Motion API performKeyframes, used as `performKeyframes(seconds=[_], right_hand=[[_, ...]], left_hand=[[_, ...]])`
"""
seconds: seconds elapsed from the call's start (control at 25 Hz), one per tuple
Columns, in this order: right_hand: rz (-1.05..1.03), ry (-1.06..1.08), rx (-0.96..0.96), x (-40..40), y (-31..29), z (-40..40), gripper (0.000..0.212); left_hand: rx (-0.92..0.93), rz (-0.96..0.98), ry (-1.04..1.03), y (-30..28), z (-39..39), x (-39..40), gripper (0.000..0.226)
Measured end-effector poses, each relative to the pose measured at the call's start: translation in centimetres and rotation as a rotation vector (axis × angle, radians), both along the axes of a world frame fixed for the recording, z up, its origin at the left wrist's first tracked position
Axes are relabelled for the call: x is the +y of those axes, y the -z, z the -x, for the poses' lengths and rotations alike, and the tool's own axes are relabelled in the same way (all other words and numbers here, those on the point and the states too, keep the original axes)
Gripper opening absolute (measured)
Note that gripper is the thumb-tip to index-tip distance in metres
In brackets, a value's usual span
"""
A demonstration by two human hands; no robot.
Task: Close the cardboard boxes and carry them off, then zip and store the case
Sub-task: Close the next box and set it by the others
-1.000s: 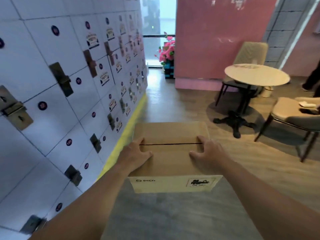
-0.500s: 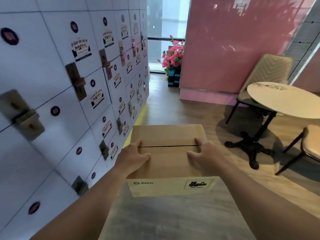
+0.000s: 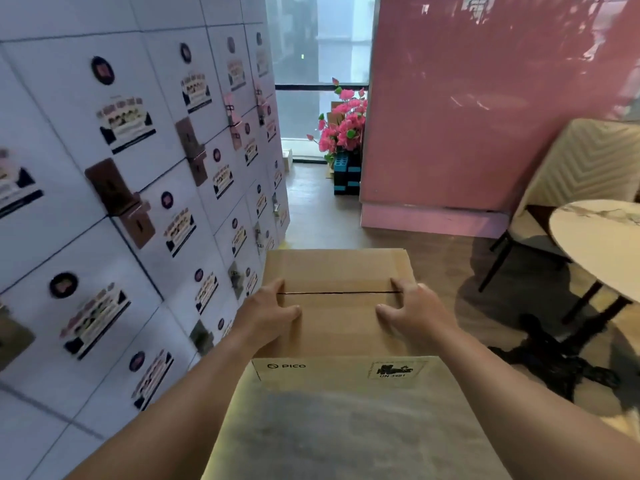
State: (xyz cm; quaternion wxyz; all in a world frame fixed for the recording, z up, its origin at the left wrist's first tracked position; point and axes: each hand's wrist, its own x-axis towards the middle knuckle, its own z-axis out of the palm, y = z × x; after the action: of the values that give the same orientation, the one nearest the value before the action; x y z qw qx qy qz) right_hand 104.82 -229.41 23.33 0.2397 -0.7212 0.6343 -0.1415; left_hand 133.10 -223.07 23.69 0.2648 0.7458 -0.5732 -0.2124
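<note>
I carry a brown cardboard box [image 3: 337, 327] in front of me, its top flaps shut with a thin dark seam across the middle. Its near face [image 3: 346, 427] carries a PICO label and a small shipping sticker. My left hand [image 3: 266, 310] grips the left top edge, thumb lying on the flap. My right hand [image 3: 415, 311] grips the right top edge the same way. No case is in view.
A wall of white lockers [image 3: 138, 202] with stickers and metal latches runs close along my left. A round table [image 3: 602, 244] on a black base and a beige chair [image 3: 581, 161] stand at right. Pink flowers [image 3: 343, 126] and a pink wall [image 3: 485, 98] lie ahead, wooden floor between.
I have moved forward along the lockers with the box. The flowers and pink wall are nearer, and the table and chair have slid toward the right edge. My grip is unchanged.
</note>
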Motion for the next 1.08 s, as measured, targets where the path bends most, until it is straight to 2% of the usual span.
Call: performKeyframes(seconds=[0.12, 0.32, 0.52, 0.8, 1.08], right_hand=[[-0.015, -0.005, -0.016, -9.8, -0.8, -1.4, 0.074], [-0.034, -0.054, 0.003, -28.0, -0.4, -5.5, 0.079], [-0.031, -0.021, 0.009, -45.4, -0.9, -10.5, 0.081], [-0.052, -0.013, 0.026, -67.5, -1.9, -14.4, 0.081], [-0.055, -0.077, 0.037, -93.0, 0.0, -17.7, 0.083]], left_hand=[[-0.003, -0.004, -0.008, -0.9, -1.3, -9.2, 0.052], [-0.041, -0.009, -0.023, -0.3, -5.9, -27.1, 0.068], [-0.04, 0.01, 0.017, 0.2, -11.0, -45.4, 0.066], [-0.047, -0.028, 0.047, -0.6, -15.7, -68.5, 0.076], [-0.003, -0.068, -0.024, 1.3, -18.5, -91.6, 0.078]])
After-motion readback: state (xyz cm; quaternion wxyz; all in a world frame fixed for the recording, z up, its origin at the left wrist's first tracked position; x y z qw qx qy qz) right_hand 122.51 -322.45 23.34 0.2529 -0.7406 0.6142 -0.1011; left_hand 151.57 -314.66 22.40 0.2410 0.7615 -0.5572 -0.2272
